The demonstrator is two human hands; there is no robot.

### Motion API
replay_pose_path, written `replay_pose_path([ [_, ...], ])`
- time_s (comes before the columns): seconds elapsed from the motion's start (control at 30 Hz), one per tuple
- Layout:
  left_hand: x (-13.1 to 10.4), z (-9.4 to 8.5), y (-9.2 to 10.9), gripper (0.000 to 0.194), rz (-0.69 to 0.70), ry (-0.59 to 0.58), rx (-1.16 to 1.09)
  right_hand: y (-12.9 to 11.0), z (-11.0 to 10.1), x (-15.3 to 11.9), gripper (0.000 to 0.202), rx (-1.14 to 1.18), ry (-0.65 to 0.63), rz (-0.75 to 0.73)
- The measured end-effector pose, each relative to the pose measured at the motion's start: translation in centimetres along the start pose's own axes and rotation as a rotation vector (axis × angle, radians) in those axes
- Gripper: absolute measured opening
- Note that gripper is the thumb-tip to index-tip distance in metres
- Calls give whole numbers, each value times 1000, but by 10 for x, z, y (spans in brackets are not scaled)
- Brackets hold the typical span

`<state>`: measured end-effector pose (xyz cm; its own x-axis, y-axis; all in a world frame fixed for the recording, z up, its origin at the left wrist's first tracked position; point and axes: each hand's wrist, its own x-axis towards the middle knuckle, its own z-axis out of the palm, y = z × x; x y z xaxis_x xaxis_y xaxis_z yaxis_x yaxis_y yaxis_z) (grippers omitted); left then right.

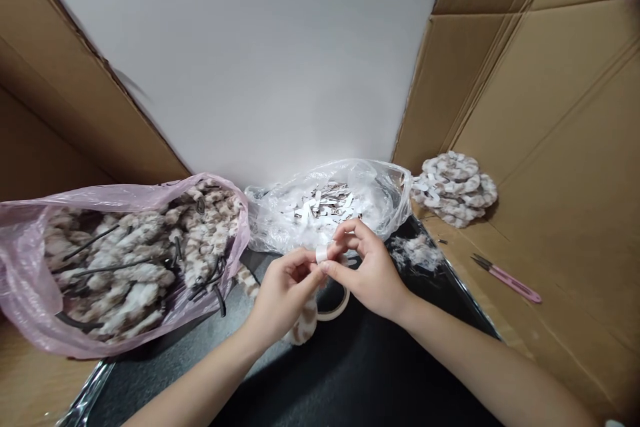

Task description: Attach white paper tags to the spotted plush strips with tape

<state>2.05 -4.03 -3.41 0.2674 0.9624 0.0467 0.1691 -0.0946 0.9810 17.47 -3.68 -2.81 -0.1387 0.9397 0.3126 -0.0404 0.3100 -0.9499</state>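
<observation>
Between my two hands is a small white strip (321, 253), pinched at its left side by my left hand (293, 287) and at its right by my right hand (367, 267). Both hands have their fingers closed near the middle of the view. Beneath them a brown-and-white furry piece (303, 325) lies on the black surface, partly covered by my left hand. A roll of tape (336, 310) rests beside it, its upper part hidden by my hands. Behind the hands, a clear plastic bag (385, 203) holds many white and brown slips.
A pink plastic bag (30, 267) of furry strips with black cords lies at left. At right are a stack of furry pieces (457, 190), a fluff clump (417, 252) and pink-handled snips (513, 282). Cardboard walls (565, 113) flank a white panel (260, 47).
</observation>
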Motion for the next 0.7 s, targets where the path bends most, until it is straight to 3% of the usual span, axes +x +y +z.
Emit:
replay_pose_path([
  [0.17, 1, -3, -1, 31, 114, 32, 296, 0, -2, 1, 27, -76, -13, -3],
  [0.27, 1, -1, -2, 32, 177, -29, 328, 1, -2, 1, 28, -115, 2, -22],
  [0.37, 1, 0, -4, 30, 109, -151, 172, 1, -2, -1, 28, -140, 1, -33],
  [0.53, 2, -5, -1, 33, -175, -360, -220, 0, -1, -5, 30, -123, -26, -135],
  [0.7, 0, -7, 1, 22, -226, -280, -408, -1, -3, -9, 32, -207, -28, -311],
])
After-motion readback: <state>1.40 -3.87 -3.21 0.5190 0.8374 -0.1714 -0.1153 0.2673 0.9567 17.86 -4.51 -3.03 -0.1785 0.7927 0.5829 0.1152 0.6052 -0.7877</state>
